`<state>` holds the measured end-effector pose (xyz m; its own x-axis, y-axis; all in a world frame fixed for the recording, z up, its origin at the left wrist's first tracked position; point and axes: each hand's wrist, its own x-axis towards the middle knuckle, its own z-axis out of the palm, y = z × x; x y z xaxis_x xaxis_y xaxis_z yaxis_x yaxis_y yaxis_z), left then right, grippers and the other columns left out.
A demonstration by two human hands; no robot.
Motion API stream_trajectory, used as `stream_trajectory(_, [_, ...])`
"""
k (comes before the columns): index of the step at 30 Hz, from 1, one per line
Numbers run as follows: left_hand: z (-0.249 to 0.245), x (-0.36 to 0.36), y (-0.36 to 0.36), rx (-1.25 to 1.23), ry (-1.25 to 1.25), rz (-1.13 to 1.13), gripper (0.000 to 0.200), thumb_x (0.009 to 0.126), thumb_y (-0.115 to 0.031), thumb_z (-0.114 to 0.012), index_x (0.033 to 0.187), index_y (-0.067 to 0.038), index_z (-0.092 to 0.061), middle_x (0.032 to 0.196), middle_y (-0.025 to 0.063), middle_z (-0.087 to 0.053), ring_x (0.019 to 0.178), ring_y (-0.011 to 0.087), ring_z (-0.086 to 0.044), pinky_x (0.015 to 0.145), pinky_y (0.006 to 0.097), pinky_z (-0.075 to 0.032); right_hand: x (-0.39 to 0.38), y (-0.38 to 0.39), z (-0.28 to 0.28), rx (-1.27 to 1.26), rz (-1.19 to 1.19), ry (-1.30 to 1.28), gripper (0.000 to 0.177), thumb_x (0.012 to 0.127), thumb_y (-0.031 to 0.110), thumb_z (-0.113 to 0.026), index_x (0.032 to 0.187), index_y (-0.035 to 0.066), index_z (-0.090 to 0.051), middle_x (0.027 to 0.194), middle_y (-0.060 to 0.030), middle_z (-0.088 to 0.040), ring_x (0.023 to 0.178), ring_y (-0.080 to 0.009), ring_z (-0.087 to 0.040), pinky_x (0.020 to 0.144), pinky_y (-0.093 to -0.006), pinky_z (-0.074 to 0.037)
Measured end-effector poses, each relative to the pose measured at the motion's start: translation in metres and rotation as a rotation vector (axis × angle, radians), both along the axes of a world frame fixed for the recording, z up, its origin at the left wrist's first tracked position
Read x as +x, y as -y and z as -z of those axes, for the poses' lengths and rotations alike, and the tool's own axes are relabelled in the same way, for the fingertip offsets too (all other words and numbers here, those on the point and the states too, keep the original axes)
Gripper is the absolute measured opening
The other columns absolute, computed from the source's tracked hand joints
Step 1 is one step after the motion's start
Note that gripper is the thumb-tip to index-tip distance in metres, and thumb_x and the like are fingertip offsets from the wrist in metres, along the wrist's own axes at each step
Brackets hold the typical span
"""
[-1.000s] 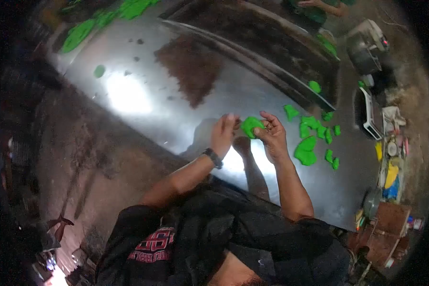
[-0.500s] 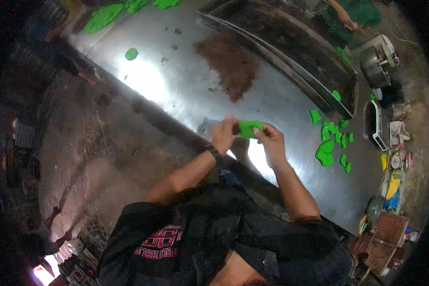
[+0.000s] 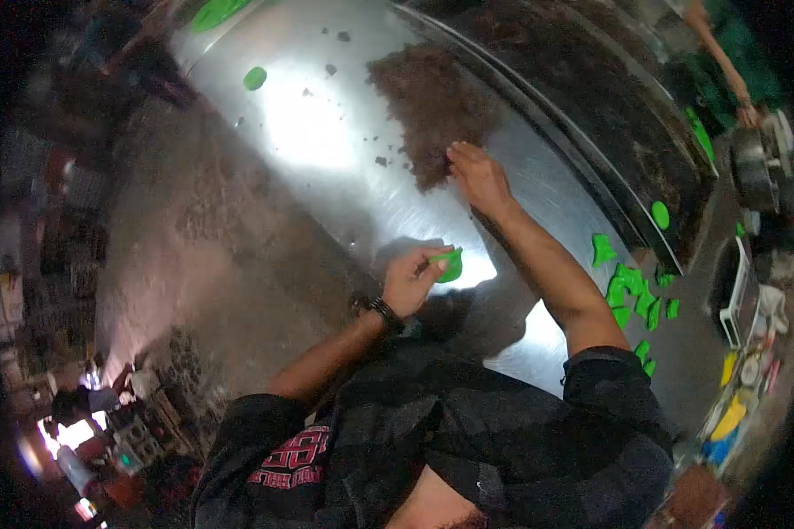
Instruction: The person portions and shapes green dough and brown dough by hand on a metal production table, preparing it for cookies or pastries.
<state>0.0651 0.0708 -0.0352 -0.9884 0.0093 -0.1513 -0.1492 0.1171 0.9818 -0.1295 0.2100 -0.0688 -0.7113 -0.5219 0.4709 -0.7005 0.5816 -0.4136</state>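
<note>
My left hand (image 3: 412, 278), with a dark bracelet at its wrist, pinches a green piece (image 3: 450, 264) above the near edge of the shiny metal table (image 3: 379, 198). Farther forward, my right hand (image 3: 479, 176) reaches to the pile of brown crumbly material (image 3: 423, 97). Its fingers are drawn together at the lower right edge of the pile; whatever lies between them is too small to make out.
Several green pieces (image 3: 626, 280) lie on the table at the right. A long dark tray (image 3: 591, 115) stands behind them. A small green disc (image 3: 255, 78) lies at the far left. Another person's arm (image 3: 723, 62) shows beside a metal pot (image 3: 752, 163).
My right hand has let go of the green piece and moved forward to the brown pile. The green piece stays in my left hand. The whole view has shifted and turned slightly.
</note>
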Motion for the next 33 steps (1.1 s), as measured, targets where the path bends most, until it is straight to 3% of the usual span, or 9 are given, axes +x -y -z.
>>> stream_trajectory(4, [-0.049, -0.024, 0.004, 0.881, 0.133, -0.339, 0.042, 0.093, -0.037, -0.046, 0.108, 0.001, -0.048, 0.102, 0.0194, -0.061, 0.094, 0.0257, -0.061, 0.082, 0.0388, -0.05, -0.016, 0.001, -0.002, 0.287, -0.126, 0.107, 0.016, 0.075, 0.006, -0.056, 0.088, 0.0, -0.064, 0.097, -0.0185, -0.062, 0.089, -0.0345, -0.06, 0.078, -0.042, -0.05])
stream_trajectory(9, [-0.062, -0.059, 0.036, 0.766, 0.133, -0.363, 0.039, 0.092, -0.031, -0.048, 0.112, 0.002, -0.05, 0.106, 0.0183, -0.059, 0.098, 0.028, -0.059, 0.087, 0.0408, -0.048, -0.026, 0.0, -0.031, 0.569, -0.249, 0.157, 0.009, 0.073, 0.005, -0.056, 0.077, -0.001, -0.062, 0.082, -0.0212, -0.06, 0.081, -0.0375, -0.059, 0.071, -0.0408, -0.049])
stream_trajectory(12, [0.008, -0.064, 0.048, 0.267, 0.04, -0.317, 0.035, 0.094, -0.027, -0.044, 0.111, 0.004, -0.052, 0.108, 0.0183, -0.058, 0.095, 0.0265, -0.06, 0.085, 0.0382, -0.05, -0.012, -0.017, -0.059, 0.437, -0.348, 0.367, 0.019, 0.076, 0.006, -0.058, 0.091, 0.0, -0.065, 0.087, -0.0172, -0.064, 0.082, -0.0301, -0.062, 0.073, -0.036, -0.049])
stream_trajectory(15, [-0.021, -0.055, 0.029, 0.566, 0.213, -0.404, 0.028, 0.095, -0.017, -0.041, 0.108, 0.004, -0.053, 0.107, 0.017, -0.056, 0.093, 0.0233, -0.059, 0.079, 0.0351, -0.051, 0.037, -0.019, -0.07, -0.288, -0.022, 0.891, 0.025, 0.077, 0.006, -0.06, 0.1, 0.002, -0.066, 0.092, -0.0108, -0.067, 0.085, -0.0221, -0.064, 0.078, -0.0327, -0.05])
stream_trajectory(19, [-0.022, -0.054, 0.013, 1.303, 0.322, -0.411, 0.024, 0.095, -0.018, -0.04, 0.103, 0.001, -0.052, 0.098, 0.0132, -0.057, 0.089, 0.019, -0.058, 0.074, 0.0344, -0.049, 0.125, 0.015, -0.069, -0.339, 0.07, 0.539, 0.044, 0.074, 0.001, -0.055, 0.117, 0.003, -0.058, 0.116, -0.016, -0.057, 0.106, -0.0262, -0.055, 0.092, -0.035, -0.043])
stream_trajectory(20, [-0.019, -0.052, 0.014, 1.25, 0.352, -0.452, 0.027, 0.097, -0.024, -0.036, 0.097, -0.002, -0.05, 0.092, 0.0098, -0.056, 0.083, 0.0175, -0.055, 0.074, 0.0333, -0.046, 0.147, 0.031, -0.068, -0.173, 0.075, 0.194, 0.047, 0.069, 0.002, -0.057, 0.116, 0.004, -0.058, 0.116, -0.0189, -0.055, 0.112, -0.0343, -0.048, 0.097, -0.041, -0.038])
stream_trajectory(23, [-0.013, -0.014, 0.045, 0.759, 0.284, -0.088, 0.032, 0.098, -0.029, -0.032, 0.11, -0.005, -0.049, 0.1, 0.0099, -0.058, 0.089, 0.0215, -0.057, 0.085, 0.0357, -0.047, 0.167, 0.035, -0.069, -0.048, -0.101, 0.366, 0.045, 0.066, 0.004, -0.058, 0.111, 0.0, -0.06, 0.113, -0.0192, -0.057, 0.112, -0.0335, -0.048, 0.098, -0.0408, -0.036])
stream_trajectory(27, [-0.053, 0.018, 0.081, 1.068, 0.301, 0.008, 0.041, 0.094, -0.03, -0.049, 0.12, 0.002, -0.044, 0.109, 0.0129, -0.055, 0.095, 0.0242, -0.059, 0.081, 0.0408, -0.05, 0.168, 0.037, -0.066, -1.064, -0.084, 1.078, 0.023, 0.074, 0.008, -0.06, 0.095, 0.0, -0.065, 0.091, -0.0099, -0.064, 0.09, -0.0178, -0.058, 0.084, -0.0297, -0.044])
stream_trajectory(33, [-0.041, 0.023, 0.121, 0.628, 0.126, 0.179, 0.041, 0.093, -0.021, -0.05, 0.127, 0.002, -0.042, 0.105, 0.0116, -0.057, 0.09, 0.0173, -0.06, 0.08, 0.0315, -0.051, 0.176, 0.072, -0.066, -0.735, 0.013, 1.419, 0.019, 0.079, 0.014, -0.064, 0.091, 0.0, -0.065, 0.083, -0.0043, -0.064, 0.079, -0.0121, -0.056, 0.078, -0.027, -0.043])
